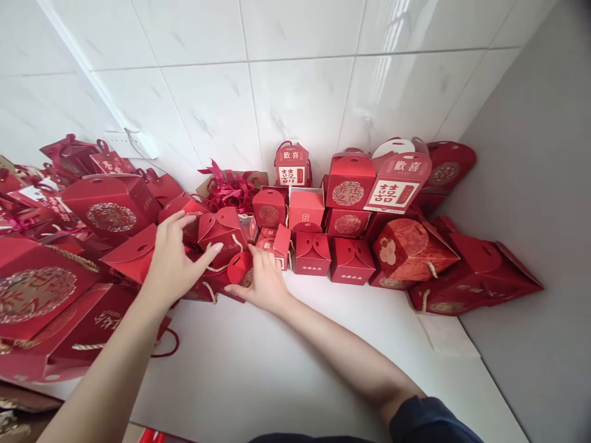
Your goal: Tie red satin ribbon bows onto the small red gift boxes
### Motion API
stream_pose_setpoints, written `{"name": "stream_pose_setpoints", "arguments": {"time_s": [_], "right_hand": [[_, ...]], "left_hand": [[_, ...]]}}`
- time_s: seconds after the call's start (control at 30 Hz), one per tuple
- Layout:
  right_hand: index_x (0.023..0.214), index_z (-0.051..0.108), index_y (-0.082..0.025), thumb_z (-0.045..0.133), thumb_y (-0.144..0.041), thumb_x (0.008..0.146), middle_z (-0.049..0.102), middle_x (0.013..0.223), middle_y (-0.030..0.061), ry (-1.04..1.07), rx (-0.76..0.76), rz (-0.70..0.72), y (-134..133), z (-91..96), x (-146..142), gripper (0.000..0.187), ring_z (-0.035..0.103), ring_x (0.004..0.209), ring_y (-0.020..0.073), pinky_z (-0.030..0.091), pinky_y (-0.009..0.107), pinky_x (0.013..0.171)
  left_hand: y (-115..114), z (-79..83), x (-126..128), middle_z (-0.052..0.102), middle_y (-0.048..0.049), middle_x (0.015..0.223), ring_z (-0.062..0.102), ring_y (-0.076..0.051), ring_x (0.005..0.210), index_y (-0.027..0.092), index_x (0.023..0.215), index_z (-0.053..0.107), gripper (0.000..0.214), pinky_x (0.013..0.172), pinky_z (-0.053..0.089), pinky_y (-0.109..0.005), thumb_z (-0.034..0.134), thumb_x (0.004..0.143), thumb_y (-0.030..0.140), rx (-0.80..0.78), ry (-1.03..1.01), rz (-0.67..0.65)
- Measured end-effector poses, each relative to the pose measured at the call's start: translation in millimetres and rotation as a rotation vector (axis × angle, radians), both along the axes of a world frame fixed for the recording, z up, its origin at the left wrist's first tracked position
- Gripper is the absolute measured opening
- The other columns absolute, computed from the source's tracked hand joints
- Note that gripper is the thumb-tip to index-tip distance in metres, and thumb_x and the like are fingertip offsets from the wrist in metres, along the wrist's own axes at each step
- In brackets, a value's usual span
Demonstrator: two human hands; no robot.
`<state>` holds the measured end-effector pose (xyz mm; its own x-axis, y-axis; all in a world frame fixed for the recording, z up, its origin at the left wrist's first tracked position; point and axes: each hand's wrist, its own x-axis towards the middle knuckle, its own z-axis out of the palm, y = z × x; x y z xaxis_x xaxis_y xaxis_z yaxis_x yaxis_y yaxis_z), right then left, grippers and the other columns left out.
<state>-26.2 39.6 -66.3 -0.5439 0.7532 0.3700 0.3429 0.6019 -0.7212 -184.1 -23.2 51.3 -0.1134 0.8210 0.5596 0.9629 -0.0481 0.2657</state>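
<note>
- The left hand (173,261) is spread, thumb well apart from fingers, with no visible grasp; the right hand's (268,283) thumb and fingers straddle a small red cardboard box with a rounded flap (237,267), though I cannot tell whether they pinch it.
- That small box is near the front edge of the pile on the smooth white bench (258,357), just in front of a wider red cardboard box with curved closing flaps (221,226).
- Best to press on flat side walls; thin card flaps would probably crease or pop open.
- Keep fingertips clear of the cream twisted-rope handle (211,293) below, which could snag.
- Move gently beside the small red notched-flap cardboard box (313,253) to the right; a knock could skew its row.
</note>
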Motion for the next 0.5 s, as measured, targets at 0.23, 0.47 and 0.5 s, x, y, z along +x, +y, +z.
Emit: {"name": "stream_pose_setpoints", "arguments": {"time_s": [0.23, 0.47, 0.5], "right_hand": [[0.153, 0.018, -0.013, 0.075, -0.054, 0.07, 0.039, 0.144, 0.019, -0.099, 0.01, 0.14, -2, 13.1, 18, 0.109, 0.031, 0.136, 0.0361, 0.031, 0.053, 0.113], [0.154, 0.022, -0.013, 0.078, -0.046, 0.068, 0.043, 0.141, 0.0192, -0.376, -0.043, 0.314, -28, 46.1, 125, 0.108, 0.04, 0.129, 0.0362, 0.041, 0.05, 0.105], [0.155, 0.021, -0.013, 0.077, -0.043, 0.069, 0.044, 0.14, 0.0195, -0.428, -0.076, 0.281, -34, 49.1, 139, 0.107, 0.04, 0.128, 0.0367, 0.041, 0.051, 0.105]], "left_hand": [[61, 11.6, -22, 0.031, -0.0209, 0.156, 0.027, -0.043, 0.144, 0.013, 0.153, 0.028, 0.108, 0.117, 0.023, -0.06, 0.07, 0.07, 0.069, -0.385, 0.111, -0.05], [54, 13.5, -19, 0.055, -0.012, 0.134, 0.05, -0.039, 0.126, 0.023, 0.148, 0.04, 0.093, 0.103, 0.043, -0.056, 0.075, 0.069, 0.058, -0.484, 0.224, -0.275], [50, 10.9, -14, 0.06, -0.0098, 0.127, 0.055, -0.037, 0.12, 0.024, 0.144, 0.047, 0.09, 0.099, 0.048, -0.053, 0.077, 0.066, 0.058, -0.472, 0.183, -0.294]]}}
